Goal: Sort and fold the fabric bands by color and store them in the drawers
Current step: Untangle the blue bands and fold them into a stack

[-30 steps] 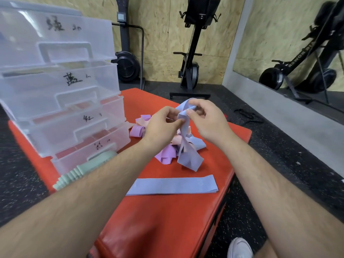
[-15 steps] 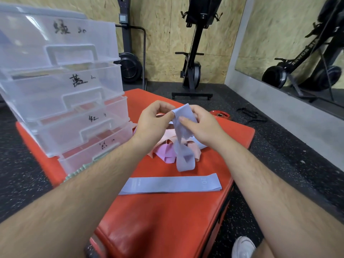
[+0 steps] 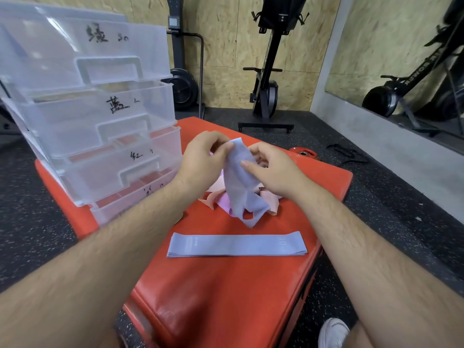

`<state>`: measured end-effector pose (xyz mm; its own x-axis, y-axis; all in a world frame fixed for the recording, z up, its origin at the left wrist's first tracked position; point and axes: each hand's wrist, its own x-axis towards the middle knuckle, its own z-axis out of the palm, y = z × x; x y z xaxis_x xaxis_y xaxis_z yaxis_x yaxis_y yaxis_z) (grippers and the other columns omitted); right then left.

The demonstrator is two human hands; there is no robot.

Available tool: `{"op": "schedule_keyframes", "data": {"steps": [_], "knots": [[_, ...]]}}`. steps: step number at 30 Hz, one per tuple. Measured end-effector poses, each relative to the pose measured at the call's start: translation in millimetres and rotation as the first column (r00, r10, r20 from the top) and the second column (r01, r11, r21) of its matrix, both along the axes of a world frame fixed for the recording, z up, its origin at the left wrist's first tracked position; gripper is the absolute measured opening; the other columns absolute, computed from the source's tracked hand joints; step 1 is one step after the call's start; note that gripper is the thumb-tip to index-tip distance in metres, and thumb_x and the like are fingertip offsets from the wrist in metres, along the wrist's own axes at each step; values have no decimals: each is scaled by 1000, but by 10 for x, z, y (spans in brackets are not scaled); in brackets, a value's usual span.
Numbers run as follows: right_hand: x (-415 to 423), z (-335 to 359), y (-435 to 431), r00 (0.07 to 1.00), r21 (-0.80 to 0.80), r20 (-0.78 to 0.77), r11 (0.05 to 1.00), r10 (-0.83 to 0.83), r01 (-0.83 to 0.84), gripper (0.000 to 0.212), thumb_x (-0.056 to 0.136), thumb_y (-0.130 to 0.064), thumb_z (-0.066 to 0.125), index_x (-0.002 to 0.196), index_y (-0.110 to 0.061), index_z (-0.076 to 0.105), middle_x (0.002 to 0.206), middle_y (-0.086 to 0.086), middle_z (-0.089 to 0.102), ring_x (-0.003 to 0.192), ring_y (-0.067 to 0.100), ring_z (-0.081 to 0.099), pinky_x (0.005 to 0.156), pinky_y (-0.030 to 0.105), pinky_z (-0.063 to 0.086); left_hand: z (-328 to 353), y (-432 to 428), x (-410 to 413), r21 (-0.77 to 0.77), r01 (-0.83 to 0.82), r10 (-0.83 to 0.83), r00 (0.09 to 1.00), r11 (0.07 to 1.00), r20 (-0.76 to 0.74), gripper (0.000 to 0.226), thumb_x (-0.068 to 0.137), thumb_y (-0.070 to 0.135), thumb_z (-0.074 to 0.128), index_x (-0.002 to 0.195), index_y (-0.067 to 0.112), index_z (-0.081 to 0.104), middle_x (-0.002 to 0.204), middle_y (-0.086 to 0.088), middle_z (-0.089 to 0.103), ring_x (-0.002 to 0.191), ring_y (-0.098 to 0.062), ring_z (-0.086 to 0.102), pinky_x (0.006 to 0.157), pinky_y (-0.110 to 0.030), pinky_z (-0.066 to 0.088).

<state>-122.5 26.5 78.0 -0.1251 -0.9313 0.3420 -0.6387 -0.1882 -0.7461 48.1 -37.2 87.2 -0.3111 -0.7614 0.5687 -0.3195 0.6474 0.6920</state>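
A stack of clear plastic drawers (image 3: 100, 121) stands on the left rear part of the red pad (image 3: 226, 297), each front marked with handwriting and all pushed in. Above the middle of the pad, the left hand (image 3: 200, 162) pinches the top edge of a light blue band (image 3: 241, 187) between thumb and curled fingers. The band hangs down twisted, its lower end over a loose pile of pink and peach bands (image 3: 224, 204) lying on the pad's centre. The right hand (image 3: 273, 172) holds the same band at its right edge, thumb pressed on the face and fingers curled behind. Nearer on the pad, a second blue band (image 3: 236, 244) lies flat and folded. Beyond the pad's right rear corner a red weight plate (image 3: 302, 153) lies on the floor.
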Motion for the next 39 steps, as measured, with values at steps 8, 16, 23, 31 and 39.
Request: {"op": "schedule_keyframes", "data": {"steps": [8,16,23,31,39], "knots": [[30,66,44,997,-47,-73,999,-2,-2,6,92,-23,66,97,-25,66,92,-8,69,69,9,56,69,30,46,140,83,84,12,104,-103,994,995,-41,15,95,15,55,100,19,69,93,7,69,82,-4,62,66,-16,51],[32,104,106,997,-53,71,998,-23,27,24,84,-35,79,90,-20,61,86,-12,65,77,10,62,71,37,55,145,54,110,37,59,-57,997,998,-47,15,96,18,54,91,16,68,85,0,68,74,-12,64,67,-31,58],[104,45,28,985,-43,154,996,80,-75,11,95,-20,66,105,-21,64,100,11,74,95,27,70,85,50,55,131,130,52,10,143,-143,990,990,-2,9,94,20,61,90,16,69,80,5,67,68,-3,55,63,-17,45],[-9,-98,59,981,309,-115,944,155,-112,32,81,-27,78,91,-4,56,77,8,61,68,22,56,67,40,48,38,21,146,195,55,-28,990,979,-138,11,94,22,61,87,16,67,81,-4,66,63,-10,57,58,-29,52],[-332,-132,367,956,527,-241,850,168,-16,10,88,-20,74,88,-16,65,66,-12,51,54,2,45,57,20,36,-134,-51,549,444,24,103,960,896,-260,17,98,22,58,82,16,60,86,-6,62,70,-19,62,67,-34,55]]}}
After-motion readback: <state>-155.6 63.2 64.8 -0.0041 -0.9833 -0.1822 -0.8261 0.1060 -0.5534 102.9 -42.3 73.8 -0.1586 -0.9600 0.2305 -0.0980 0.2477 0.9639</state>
